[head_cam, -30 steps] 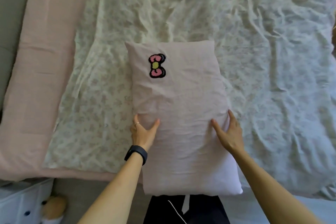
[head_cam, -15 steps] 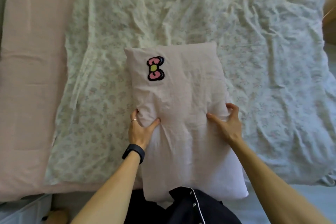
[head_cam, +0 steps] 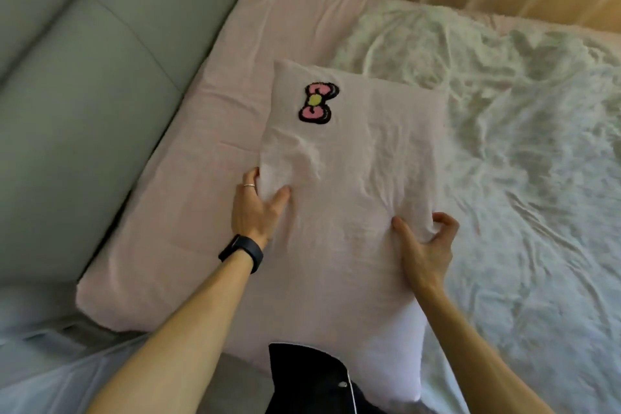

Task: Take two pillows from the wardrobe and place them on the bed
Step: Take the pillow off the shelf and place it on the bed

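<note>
both hands clamped on the pink pillow [head_cam: 349,198], over the bed [head_cam: 188,212].

left hand [head_cam: 257,208] pinches the pillow's left edge, thumb on top, fingers curled under; right hand [head_cam: 425,245] grips the right edge the same way, fabric bunched at both grips. bow patch [head_cam: 317,103] sits at the far left corner. pillow spans the pink sheet and the floral quilt [head_cam: 521,151]; grey headboard [head_cam: 67,94] to the left.

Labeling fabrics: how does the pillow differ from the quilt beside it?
The pillow is plain pink with a bow patch; the quilt is white with a faint print. The pillow is gripped by left hand and right hand; the quilt lies untouched. Both are wrinkled.
</note>
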Available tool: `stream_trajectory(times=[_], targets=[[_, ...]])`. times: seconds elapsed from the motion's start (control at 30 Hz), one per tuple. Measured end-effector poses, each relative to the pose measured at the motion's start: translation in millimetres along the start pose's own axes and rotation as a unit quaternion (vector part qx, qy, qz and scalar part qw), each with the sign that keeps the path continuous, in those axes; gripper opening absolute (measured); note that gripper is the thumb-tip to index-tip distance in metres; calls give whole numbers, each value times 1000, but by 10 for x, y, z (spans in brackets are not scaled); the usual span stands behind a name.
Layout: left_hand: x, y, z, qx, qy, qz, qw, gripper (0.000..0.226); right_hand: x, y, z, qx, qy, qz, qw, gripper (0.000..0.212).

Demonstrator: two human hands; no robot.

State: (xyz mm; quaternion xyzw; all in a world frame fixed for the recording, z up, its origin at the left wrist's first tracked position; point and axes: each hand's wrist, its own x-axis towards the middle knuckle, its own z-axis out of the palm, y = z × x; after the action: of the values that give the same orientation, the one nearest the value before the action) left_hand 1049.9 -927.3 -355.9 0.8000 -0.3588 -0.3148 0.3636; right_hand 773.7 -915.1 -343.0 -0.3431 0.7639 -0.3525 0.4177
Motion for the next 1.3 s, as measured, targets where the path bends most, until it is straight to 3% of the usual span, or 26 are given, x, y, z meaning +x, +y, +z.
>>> stream_trajectory(times=[0.27, 0.47, 0.57, 0.67, 0.73, 0.9, 1.1, 1.13, 1.2, 1.3], targets=[[1172, -827, -1681, 14, 114, -79, 990, 63, -514, -552, 2154, 19, -110, -63, 992, 54], [2016, -1143, -2333, 44, 116, -83, 989, 73, -722, -636, 3172, 23, -138, -50, 989, 60], [2347, -1383, -2498, 140, 73, -90, 983, 77, -691, -415, 3527, -58, -188, -60, 979, 66], [2478, -1743, -2483, 212, 42, -128, 968, 87, -635, -28, 3673, -247, -286, -68, 923, 77], [2401, -1989, -2341, 218, 37, -136, 966, 88, -601, 198, 3669, -322, -296, -93, 895, 78], [1900, -2544, -1829, 244, -38, -136, 959, 78, -541, 368, 3747, -416, -303, -216, 830, 76], [1409, -3079, -1444, 341, -48, -95, 934, 95, -543, 366, 4336, -499, -354, -380, 694, 79], [1302, -3152, -1407, 328, -24, -118, 937, 96, -557, 400, 4435, -513, -365, -378, 678, 79], [1126, -3263, -1386, 205, 82, -253, 942, 98, -578, 507, 4582, -522, -388, -337, 681, 81], [1088, -3340, -1465, 6, 181, -419, 890, 96, -582, 685, 4666, -507, -396, -274, 715, 84]])
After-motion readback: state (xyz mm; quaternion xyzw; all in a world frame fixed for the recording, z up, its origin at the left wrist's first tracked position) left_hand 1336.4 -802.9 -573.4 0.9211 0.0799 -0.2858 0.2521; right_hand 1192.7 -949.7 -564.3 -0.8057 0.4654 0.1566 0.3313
